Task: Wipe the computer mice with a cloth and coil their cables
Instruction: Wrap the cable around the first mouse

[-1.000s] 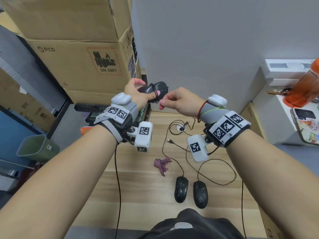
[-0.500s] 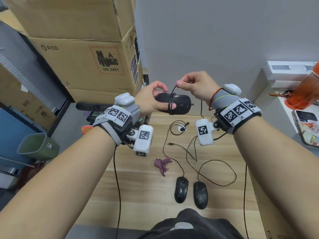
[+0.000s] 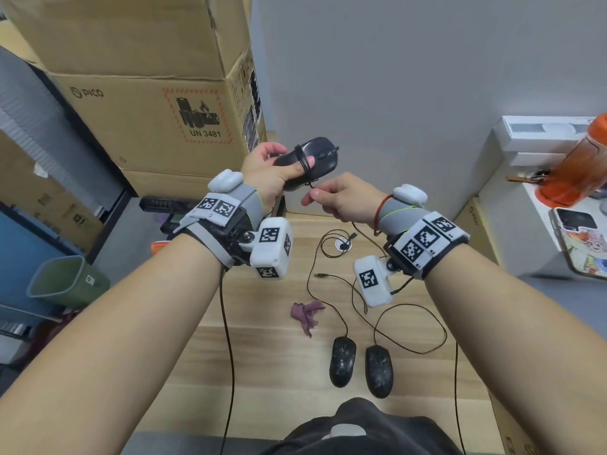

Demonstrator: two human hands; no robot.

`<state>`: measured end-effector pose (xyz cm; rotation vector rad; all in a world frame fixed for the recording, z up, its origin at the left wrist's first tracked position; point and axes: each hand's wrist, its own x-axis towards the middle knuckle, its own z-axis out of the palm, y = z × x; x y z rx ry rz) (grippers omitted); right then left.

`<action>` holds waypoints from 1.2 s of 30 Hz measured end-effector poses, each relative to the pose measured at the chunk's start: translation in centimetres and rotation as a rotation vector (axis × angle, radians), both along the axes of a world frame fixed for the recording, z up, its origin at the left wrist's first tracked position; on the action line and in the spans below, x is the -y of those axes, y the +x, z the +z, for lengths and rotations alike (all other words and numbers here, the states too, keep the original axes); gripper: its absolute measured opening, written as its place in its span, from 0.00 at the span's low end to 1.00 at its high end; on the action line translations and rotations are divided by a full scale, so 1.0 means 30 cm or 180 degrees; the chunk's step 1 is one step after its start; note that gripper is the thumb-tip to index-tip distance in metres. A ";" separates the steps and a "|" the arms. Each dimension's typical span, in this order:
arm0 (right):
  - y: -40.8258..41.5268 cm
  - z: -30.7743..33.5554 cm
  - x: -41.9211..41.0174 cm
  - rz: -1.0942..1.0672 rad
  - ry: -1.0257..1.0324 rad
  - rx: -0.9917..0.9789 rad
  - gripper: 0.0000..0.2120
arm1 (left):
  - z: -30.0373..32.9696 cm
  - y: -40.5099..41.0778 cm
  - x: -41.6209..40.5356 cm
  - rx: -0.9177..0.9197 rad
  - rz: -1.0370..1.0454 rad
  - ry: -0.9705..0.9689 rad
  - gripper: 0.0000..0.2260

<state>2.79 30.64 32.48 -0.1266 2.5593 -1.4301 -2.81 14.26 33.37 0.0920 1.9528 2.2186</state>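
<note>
My left hand (image 3: pixel 269 174) holds a black mouse (image 3: pixel 323 159) up in the air, thumb pressed over several turns of its cable wound around the body. Just below and to the right, my right hand (image 3: pixel 341 201) pinches the loose end of that cable (image 3: pixel 311 184) under the mouse. Two more black mice (image 3: pixel 342 361) (image 3: pixel 379 369) lie side by side on the wooden table (image 3: pixel 272 372) near me, their cables (image 3: pixel 410 326) spread loose behind them. A crumpled purple cloth (image 3: pixel 307 315) lies left of those cables.
Stacked cardboard boxes (image 3: pixel 147 119) stand at the back left, a grey wall behind the table. A green bin (image 3: pixel 65 284) is on the floor at left. At right, a white box (image 3: pixel 542 139), an orange bottle (image 3: pixel 581 169) and a phone (image 3: pixel 584 238).
My right hand came down from above the mouse to below it, carrying the cable around the body. My left hand raised the mouse slightly and shifted left.
</note>
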 end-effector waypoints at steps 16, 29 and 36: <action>-0.041 0.138 -0.050 -0.0360 0.0078 -0.0789 0.13 | -0.042 0.016 0.063 -0.1236 -0.0880 -0.1945 0.28; -0.038 0.026 -0.137 -0.0562 -0.0857 0.0062 0.09 | 0.059 0.052 -0.015 -0.0441 -0.1241 0.0100 0.26; -0.013 -0.003 -0.071 -0.0141 -0.0680 0.0161 0.15 | 0.031 0.010 -0.018 -0.0304 -0.0095 -0.0185 0.22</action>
